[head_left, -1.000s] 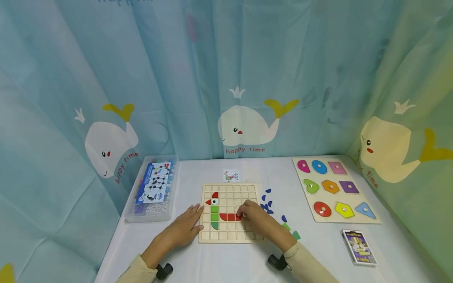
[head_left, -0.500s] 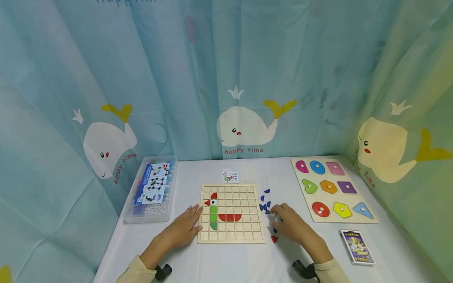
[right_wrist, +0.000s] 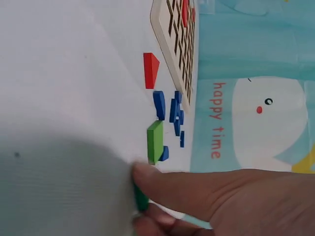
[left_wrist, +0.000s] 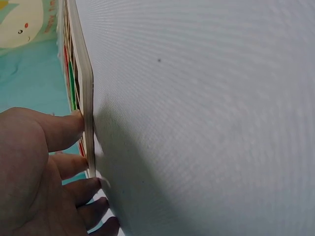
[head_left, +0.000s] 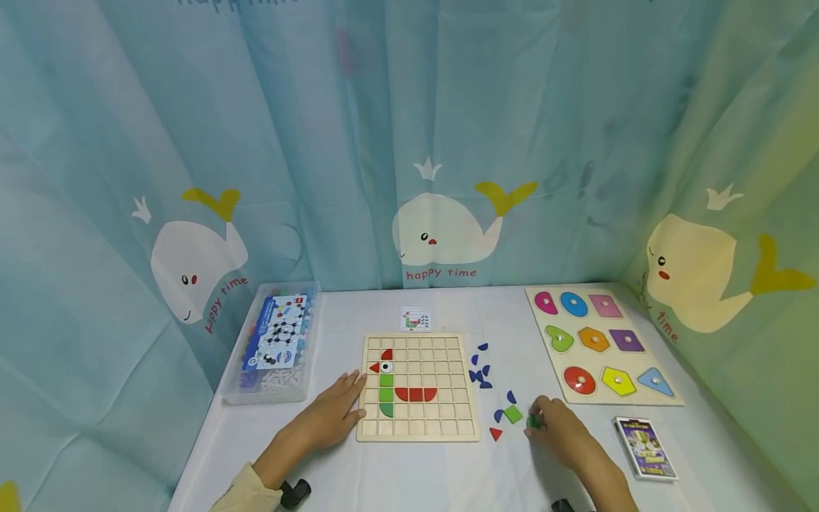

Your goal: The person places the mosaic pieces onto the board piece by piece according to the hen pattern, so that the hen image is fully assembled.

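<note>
My left hand (head_left: pixel 334 409) lies at the left edge of the wooden grid board (head_left: pixel 448 430); its thumb and fingertips touch that edge, fingers extended. Set in the board are red, green and eye-printed tiles, with a row of red tiles (head_left: pixel 416 394) in the middle. My right hand (head_left: pixel 563 430) is on the table to the right of the board. Between its thumb and fingers it pinches a dark green tile (right_wrist: pixel 141 199), partly hidden by the fingers. Just left of it lie a light green square tile (head_left: pixel 513 414) and a red triangular tile (head_left: pixel 495 433).
Several blue tiles (head_left: pixel 475 359) are scattered along the board's right side. A picture card (head_left: pixel 416 318) lies behind the board. On the left stands a clear plastic case (head_left: pixel 301 384); on the right are a shape puzzle board (head_left: pixel 614 395) and a boxed card deck (head_left: pixel 645 448).
My right hand has left the red row on the board, moved right past the blue tiles and now pinches the dark green tile. My left hand stays at the board's edge.
</note>
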Tool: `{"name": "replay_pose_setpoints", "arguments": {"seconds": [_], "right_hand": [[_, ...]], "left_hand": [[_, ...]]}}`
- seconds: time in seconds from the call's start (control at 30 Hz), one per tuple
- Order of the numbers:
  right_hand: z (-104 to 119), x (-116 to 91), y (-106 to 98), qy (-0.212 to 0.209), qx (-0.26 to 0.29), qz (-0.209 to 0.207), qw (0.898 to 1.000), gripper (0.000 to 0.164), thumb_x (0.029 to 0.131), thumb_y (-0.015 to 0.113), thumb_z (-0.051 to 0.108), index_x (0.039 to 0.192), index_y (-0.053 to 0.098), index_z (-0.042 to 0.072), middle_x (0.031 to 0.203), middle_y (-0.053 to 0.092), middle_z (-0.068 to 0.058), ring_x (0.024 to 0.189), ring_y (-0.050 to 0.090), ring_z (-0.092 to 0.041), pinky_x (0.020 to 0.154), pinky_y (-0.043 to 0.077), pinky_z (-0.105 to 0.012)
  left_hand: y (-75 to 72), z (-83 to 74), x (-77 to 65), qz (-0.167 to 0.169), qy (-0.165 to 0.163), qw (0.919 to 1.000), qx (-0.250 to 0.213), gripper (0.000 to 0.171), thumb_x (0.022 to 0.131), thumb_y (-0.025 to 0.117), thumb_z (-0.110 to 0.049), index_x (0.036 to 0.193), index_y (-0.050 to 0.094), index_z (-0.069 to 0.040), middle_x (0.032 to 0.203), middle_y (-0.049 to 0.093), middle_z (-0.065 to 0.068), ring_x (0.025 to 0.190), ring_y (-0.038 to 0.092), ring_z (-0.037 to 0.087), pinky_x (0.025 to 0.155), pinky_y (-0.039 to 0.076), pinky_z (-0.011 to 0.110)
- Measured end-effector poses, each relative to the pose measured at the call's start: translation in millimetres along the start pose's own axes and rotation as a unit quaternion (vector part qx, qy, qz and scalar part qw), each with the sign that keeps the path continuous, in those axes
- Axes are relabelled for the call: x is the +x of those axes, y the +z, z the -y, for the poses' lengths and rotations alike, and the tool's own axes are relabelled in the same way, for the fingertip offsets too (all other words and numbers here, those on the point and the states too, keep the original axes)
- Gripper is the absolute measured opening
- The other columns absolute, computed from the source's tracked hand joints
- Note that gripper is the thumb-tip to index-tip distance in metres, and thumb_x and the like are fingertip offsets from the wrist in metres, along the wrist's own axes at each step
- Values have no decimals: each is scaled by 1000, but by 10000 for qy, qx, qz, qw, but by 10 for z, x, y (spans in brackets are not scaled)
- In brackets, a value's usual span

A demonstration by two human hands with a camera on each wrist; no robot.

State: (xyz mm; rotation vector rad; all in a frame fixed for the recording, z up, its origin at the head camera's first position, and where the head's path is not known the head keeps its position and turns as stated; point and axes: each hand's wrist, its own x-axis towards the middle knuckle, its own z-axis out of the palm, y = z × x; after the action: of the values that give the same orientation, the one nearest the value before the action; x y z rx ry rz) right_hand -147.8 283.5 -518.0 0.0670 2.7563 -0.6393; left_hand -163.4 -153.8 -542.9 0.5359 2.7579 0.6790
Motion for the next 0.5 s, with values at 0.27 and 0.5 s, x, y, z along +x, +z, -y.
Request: {"name": "replay_pose_setpoints", "arguments": {"seconds": [0.27, 0.5], "right_hand": [[-87, 16, 79, -426, 368, -649, 9963, 24, 92, 74, -3, 115, 66, -4, 108, 62, -16, 98, 64, -27, 93, 57, -54], [-36, 6, 118, -384, 327, -1044, 9933, 30, 92, 78, 7, 119, 68, 0, 119, 61, -22, 111, 61, -38, 96, 51, -62]], "left_hand": [[-1, 11, 5, -24, 33, 10000, 24, 67, 109, 57, -33, 166, 33, -6, 172, 29, 16, 160, 24, 40, 127, 28, 59], [-9, 4, -6, -30, 47, 10000, 5, 67, 109, 57, -32, 165, 33, -5, 172, 29, 17, 160, 24, 41, 127, 28, 59]]}}
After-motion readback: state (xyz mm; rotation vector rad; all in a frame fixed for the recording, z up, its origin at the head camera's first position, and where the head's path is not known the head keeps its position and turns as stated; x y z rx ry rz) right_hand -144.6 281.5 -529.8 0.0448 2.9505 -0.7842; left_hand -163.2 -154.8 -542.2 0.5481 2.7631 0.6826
